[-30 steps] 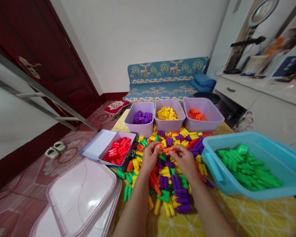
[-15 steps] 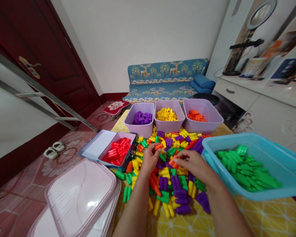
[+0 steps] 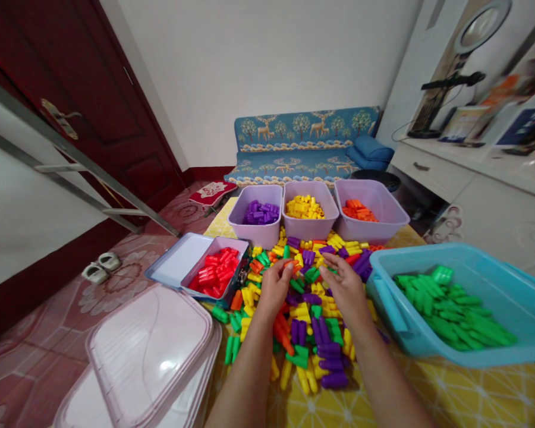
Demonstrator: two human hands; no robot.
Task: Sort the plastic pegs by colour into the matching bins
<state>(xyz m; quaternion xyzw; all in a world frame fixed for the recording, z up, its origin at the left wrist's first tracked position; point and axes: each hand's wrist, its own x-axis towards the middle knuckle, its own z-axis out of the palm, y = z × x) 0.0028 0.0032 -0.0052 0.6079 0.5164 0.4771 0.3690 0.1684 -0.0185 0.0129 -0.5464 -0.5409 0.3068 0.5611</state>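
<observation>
My left hand is closed with its thumb and fingertips around orange plastic building blocks, above the middle of a mixed heap. To its right, my right hand hovers over the same heap with fingers apart and no block visible in it. The heap holds purple blocks, yellow blocks, green blocks and red-orange blocks. Parts of it are hidden beneath my hands and forearms.
Lilac bins with purple, yellow and orange blocks line the table's far side. A blue tub of green blocks stands right. Left are an open case with red blocks and stacked lids. A ladder leans beyond.
My right hand has let go of an orange block and moved up and slightly forward, its fingers spreading. The left hand stays near its place, still holding orange blocks. The view has shifted slightly.
</observation>
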